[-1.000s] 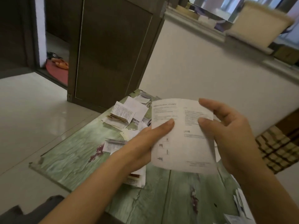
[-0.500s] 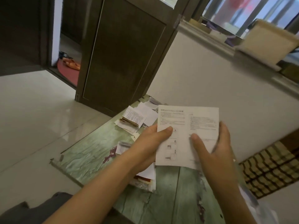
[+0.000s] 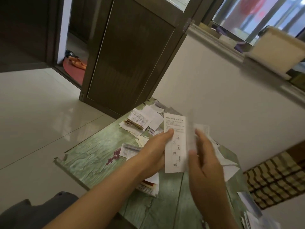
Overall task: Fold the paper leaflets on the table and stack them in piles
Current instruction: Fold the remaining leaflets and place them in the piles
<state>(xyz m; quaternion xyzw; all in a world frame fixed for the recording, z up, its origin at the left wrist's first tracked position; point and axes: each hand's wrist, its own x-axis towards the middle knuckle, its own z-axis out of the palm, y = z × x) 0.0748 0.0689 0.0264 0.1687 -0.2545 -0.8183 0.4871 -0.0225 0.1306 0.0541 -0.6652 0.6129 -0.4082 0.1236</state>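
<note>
Pinched in left hand (image 3: 154, 151), thumb on print, leaflet (image 3: 176, 146) held above green table (image 3: 92, 156); right hand (image 3: 204, 164) blurred at its right half, grip unclear, perhaps mid-fold; risks skewed crease should edges slip unaligned.

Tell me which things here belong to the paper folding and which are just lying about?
In the job: held leaflet, left hand, right hand, folded pile, loose leaflets, green table.
Lying about: dark door, orange slippers, pale tub on the sill, woven mat.
</note>
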